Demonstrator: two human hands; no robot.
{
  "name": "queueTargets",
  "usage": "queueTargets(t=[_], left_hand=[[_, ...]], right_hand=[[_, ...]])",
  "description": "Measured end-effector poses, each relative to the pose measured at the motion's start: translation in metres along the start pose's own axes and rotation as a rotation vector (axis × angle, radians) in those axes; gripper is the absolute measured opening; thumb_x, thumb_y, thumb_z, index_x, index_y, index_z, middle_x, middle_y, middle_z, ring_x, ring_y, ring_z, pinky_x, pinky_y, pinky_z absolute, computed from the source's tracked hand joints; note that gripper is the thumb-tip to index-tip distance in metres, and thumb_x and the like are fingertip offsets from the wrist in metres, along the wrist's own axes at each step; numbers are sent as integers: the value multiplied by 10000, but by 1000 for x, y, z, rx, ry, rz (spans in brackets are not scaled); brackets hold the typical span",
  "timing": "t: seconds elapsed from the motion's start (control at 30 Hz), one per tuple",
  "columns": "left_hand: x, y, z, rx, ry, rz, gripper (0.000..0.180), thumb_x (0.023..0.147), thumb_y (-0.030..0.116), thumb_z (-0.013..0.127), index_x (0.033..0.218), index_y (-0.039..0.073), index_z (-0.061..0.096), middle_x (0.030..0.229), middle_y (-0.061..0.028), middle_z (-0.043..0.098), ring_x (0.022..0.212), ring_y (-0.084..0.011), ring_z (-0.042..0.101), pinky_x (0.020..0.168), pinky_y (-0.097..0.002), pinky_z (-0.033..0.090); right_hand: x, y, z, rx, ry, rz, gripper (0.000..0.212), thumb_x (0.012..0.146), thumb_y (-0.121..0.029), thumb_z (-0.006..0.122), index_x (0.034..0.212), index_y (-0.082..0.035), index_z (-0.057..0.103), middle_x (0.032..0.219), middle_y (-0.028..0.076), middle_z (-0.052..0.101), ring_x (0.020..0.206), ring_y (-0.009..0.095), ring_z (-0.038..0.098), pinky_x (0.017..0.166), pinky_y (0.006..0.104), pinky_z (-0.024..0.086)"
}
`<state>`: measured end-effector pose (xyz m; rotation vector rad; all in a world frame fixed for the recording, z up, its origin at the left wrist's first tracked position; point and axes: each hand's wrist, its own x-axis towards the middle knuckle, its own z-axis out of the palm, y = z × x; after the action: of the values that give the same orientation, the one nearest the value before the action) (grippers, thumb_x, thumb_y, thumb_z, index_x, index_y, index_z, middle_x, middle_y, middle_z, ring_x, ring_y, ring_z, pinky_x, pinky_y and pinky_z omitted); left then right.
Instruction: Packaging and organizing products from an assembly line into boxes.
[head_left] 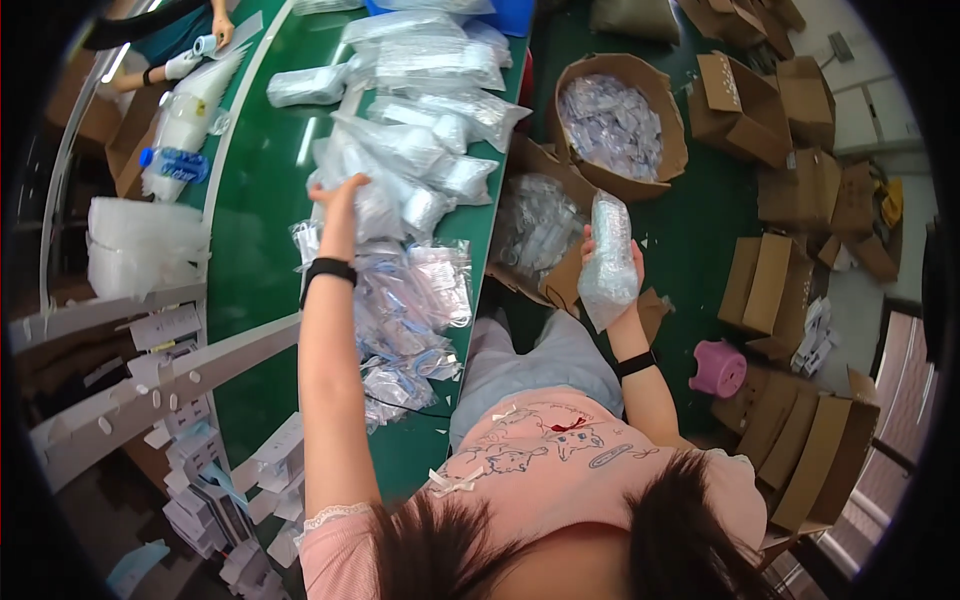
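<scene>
My right hand (634, 262) is closed around a bubble-wrapped package (608, 250), held upright to the right of the table edge. The clear wrap hides what is inside it. At the pile on the green table (255, 210), my left hand (338, 198) has its thumb and a finger around the near end of another bubble-wrapped package (345, 155); its other fingers are hidden. Several similar wrapped packages (430, 60) are heaped beyond that hand. Nearer to me lie flat clear bags (395, 300) with white and bluish contents.
Right of the table stand a round carton (672, 165) of small bags and a carton (572, 280) of clear plastic pieces. Open cardboard boxes (740, 110) and a pink stool (718, 368) are farther right. A metal rail (170, 390) crosses at left. A co-worker's gloved hand (182, 66) works at far left.
</scene>
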<state>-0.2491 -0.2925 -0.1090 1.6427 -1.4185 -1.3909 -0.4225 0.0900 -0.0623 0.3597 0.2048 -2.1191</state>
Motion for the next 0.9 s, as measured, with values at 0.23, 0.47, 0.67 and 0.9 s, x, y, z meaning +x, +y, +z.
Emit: queueTargets(t=[0.23, 0.47, 0.67, 0.9], left_hand=[[-18, 34, -7, 688, 60, -111, 902, 551, 323, 700, 1249, 16, 217, 1226, -284, 306, 1082, -408, 383, 898, -448, 332], [-39, 31, 36, 1077, 204, 69, 784, 608, 333, 652, 1206, -26, 293, 1176, -281, 386, 1054, -427, 413, 846, -465, 378], [-74, 68, 14, 1064, 178, 471, 613, 626, 225, 619, 1105, -37, 341, 752, -286, 557, 770, -432, 542, 699, -433, 446], [-261, 85, 32, 337, -41, 179, 579, 648, -47, 498, 1199, 22, 336, 1055, -81, 449, 959, -145, 445, 797, -263, 382]], right_hand=[[-27, -51, -41, 21, 32, 83, 593, 808, -311, 483, 1235, 45, 277, 1088, 185, 459, 912, 268, 513, 773, 352, 468], [-33, -93, -50, -212, 176, 70, 543, 817, -314, 476, 1186, 62, 343, 1030, 178, 507, 893, 257, 541, 741, 349, 481], [-4, -121, -142, -198, 366, 231, 427, 804, -276, 517, 1088, 38, 462, 996, 148, 554, 883, 257, 554, 764, 369, 472], [83, -103, -286, -241, 751, 349, 313, 781, -179, 569, 1046, -28, 498, 983, 118, 560, 889, 278, 549, 780, 390, 457]])
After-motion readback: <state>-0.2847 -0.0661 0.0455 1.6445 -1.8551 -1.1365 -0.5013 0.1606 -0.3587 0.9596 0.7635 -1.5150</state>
